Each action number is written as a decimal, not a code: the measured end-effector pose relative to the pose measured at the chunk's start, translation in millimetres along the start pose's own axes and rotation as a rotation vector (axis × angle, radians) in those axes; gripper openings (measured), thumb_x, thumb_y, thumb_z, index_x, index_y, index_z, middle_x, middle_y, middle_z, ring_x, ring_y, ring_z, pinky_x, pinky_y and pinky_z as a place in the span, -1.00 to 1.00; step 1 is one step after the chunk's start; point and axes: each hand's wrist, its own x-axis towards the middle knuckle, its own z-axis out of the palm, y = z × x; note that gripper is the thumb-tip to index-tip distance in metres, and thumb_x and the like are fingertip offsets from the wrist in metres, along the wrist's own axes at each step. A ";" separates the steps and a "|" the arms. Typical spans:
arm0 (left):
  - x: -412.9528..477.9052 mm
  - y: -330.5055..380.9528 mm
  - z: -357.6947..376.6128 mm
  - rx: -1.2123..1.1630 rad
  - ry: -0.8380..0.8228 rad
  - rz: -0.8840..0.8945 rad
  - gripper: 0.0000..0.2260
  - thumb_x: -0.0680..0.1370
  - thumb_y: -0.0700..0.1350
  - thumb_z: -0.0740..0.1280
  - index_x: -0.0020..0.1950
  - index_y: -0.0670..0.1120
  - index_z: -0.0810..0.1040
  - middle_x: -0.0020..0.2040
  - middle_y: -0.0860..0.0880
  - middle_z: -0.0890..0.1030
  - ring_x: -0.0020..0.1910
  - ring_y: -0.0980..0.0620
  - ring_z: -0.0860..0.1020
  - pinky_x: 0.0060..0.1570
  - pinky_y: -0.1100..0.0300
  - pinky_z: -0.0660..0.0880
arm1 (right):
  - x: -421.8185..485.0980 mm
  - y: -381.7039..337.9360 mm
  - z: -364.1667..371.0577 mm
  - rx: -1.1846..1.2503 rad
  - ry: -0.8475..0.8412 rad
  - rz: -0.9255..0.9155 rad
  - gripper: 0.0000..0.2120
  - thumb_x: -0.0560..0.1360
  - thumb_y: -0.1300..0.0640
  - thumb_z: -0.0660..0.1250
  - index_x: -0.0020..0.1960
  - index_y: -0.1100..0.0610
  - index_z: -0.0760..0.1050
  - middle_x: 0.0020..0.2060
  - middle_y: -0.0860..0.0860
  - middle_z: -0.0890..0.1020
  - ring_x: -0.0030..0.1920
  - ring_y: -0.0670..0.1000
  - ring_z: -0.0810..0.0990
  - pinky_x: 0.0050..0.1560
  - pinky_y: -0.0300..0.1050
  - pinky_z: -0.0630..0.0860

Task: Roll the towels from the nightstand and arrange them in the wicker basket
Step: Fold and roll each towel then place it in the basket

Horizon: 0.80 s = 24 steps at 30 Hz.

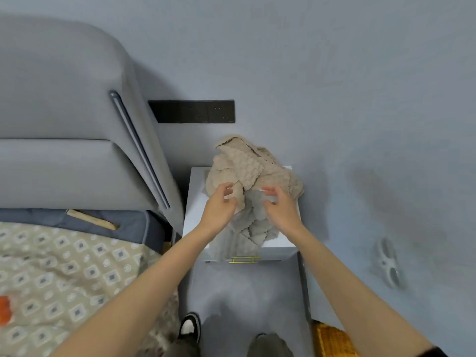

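Mid-frame, the left hand (219,207) pinches the beige towel (242,163) heaped on the white bench (195,199); the right hand (280,207) hovers beside, loosely curled, empty.

A home bedroom: padded headboard (64,104), patterned bedspread (64,274), white nightstand (195,202).

One camera only — worn on the person's head, wide-angle, tipped forward and down toward the wall (334,73). It hangs close above the nightstand (196,194) and towels (247,171) at mid-frame; forearms (144,279) reach in from the bottom edge — the bed (64,266) fills the lower left.
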 end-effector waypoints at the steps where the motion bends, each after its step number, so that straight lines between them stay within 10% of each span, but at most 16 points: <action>1: 9.4 -4.5 -4.8 0.005 -0.018 0.025 -0.61 0.62 -0.15 0.16 0.45 -0.01 0.28 0.37 -0.02 0.41 0.13 0.11 0.42 -0.05 0.29 0.39 | 6.2 0.7 9.1 -0.002 0.029 -0.006 -0.65 0.57 0.26 0.18 0.34 0.07 0.39 0.25 -0.03 0.47 0.13 -0.08 0.47 0.10 -0.13 0.49; 13: 142.9 -102.4 13.0 0.204 0.033 0.491 -0.64 0.60 -0.18 0.18 0.41 -0.05 0.37 0.35 0.02 0.46 0.32 0.07 0.42 0.27 0.22 0.35 | 110.9 69.9 83.0 0.048 0.252 -0.088 -0.56 0.59 0.11 0.22 0.44 0.09 0.24 0.30 -0.01 0.41 0.28 -0.02 0.42 0.20 -0.16 0.41; 24: 230.8 -176.3 58.4 0.235 0.223 0.768 -0.57 0.55 -0.17 0.22 0.42 0.02 0.37 0.31 -0.01 0.48 0.28 -0.02 0.41 0.29 -0.02 0.36 | 196.5 138.6 111.9 0.121 0.515 -0.416 -0.61 0.50 0.13 0.40 0.29 0.05 0.38 -0.13 -0.09 0.54 -0.18 -0.19 0.52 -0.22 -0.45 0.40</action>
